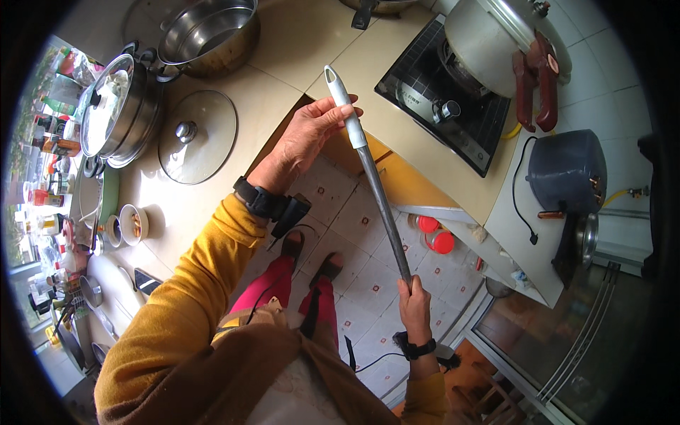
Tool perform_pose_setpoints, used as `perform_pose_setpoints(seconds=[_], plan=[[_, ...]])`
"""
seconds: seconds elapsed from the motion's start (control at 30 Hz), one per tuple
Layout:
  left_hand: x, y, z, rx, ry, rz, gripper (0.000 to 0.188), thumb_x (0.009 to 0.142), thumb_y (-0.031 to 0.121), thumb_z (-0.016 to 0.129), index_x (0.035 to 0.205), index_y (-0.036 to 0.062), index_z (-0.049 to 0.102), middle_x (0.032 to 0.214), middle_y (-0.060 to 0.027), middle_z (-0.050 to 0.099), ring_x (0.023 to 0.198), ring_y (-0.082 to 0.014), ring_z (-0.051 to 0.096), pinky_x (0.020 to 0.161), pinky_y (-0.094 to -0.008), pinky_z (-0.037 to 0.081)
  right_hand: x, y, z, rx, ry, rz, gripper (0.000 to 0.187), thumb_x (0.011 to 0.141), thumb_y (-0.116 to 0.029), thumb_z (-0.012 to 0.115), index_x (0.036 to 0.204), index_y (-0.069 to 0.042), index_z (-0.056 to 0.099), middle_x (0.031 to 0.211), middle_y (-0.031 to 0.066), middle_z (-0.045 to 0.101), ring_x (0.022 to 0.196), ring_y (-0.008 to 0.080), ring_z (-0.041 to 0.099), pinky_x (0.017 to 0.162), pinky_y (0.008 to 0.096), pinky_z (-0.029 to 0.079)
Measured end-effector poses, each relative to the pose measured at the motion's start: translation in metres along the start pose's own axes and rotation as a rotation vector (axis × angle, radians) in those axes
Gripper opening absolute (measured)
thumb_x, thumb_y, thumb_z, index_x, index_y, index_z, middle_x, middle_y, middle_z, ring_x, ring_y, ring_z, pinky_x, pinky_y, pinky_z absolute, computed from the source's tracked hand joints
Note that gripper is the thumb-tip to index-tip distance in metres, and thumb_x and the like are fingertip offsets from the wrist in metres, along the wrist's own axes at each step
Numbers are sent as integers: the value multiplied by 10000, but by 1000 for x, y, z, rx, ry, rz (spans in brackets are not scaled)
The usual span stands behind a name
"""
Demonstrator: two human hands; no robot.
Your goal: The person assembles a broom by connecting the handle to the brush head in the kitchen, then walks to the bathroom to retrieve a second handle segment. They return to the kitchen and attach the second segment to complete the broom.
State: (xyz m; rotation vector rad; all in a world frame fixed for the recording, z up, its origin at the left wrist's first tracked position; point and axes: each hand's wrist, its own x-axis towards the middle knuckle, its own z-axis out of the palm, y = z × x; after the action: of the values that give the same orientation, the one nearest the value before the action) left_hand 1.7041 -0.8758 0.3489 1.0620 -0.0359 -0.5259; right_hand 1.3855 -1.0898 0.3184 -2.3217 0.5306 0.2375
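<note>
Grey pole with a pale grip, both hands on it

OK, going left to right. Far left of the frame there's a crowd of bottles and jars by the window, then a lidded steel pot in the upper left. Below that is a small bowl with some bits in it. A round glass lid lies flat on the beige counter.

Left hand is upper centre, thumb and fingers closed around the pale grip. The pole slants from there down and right, through the middle of the frame. Right hand, lower right of centre, has its fingers wrapped around the lower part of the shaft.

Right of the pole, red-lidded jars sit low down. Upper right: black cooktop with a big silver pressure cooker on it, then a dark blue-grey pot.
</note>
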Motion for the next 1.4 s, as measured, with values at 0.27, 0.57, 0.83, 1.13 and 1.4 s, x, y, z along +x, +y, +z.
perform_pose_setpoints(seconds=[0.27, 0.57, 0.83, 1.13, 1.4], plan=[[-8, 4, -4, -64, -87, -6, 355, 868, 228, 675, 1147, 19, 612, 1045, -90, 664, 980, -150, 598, 948, -303, 441, -6, 0, 5, -65, 20, 32, 307, 914, -292, 589, 834, -21, 469, 656, 190, 605, 638, 412, 603, 516, 468, 447], [-37, 21, 0, 80, -132, -46, 331, 847, 190, 697, 1139, 45, 643, 1023, -30, 651, 941, -126, 584, 964, -300, 437, -25, -9, 15, -192, 136, 37, 291, 898, -278, 612, 879, -18, 482, 745, 193, 603, 672, 405, 594, 542, 457, 454], [-53, 0, 12, -9, -365, -140, 389, 835, 140, 703, 1203, 57, 607, 1043, -22, 650, 973, -125, 584, 956, -287, 436, -83, -1, 37, -184, 285, 133, 264, 915, -220, 598, 895, -2, 450, 709, 204, 526, 612, 390, 531, 530, 418, 425], [-98, -25, 61, 124, -578, -131, 413, 850, 114, 679, 1245, 72, 568, 1060, -25, 647, 981, -115, 586, 948, -291, 439, -156, 14, 42, -145, 344, 304, 258, 905, -252, 601, 915, -13, 506, 850, 194, 611, 759, 382, 606, 634, 435, 485], [-173, -79, 144, 180, -728, -125, 437, 871, 140, 661, 1277, 45, 532, 1048, -12, 640, 999, -116, 573, 961, -283, 416, -263, 68, 43, -20, 470, 359, 255, 928, -243, 575, 919, 0, 499, 738, 210, 567, 635, 379, 561, 550, 415, 437]])
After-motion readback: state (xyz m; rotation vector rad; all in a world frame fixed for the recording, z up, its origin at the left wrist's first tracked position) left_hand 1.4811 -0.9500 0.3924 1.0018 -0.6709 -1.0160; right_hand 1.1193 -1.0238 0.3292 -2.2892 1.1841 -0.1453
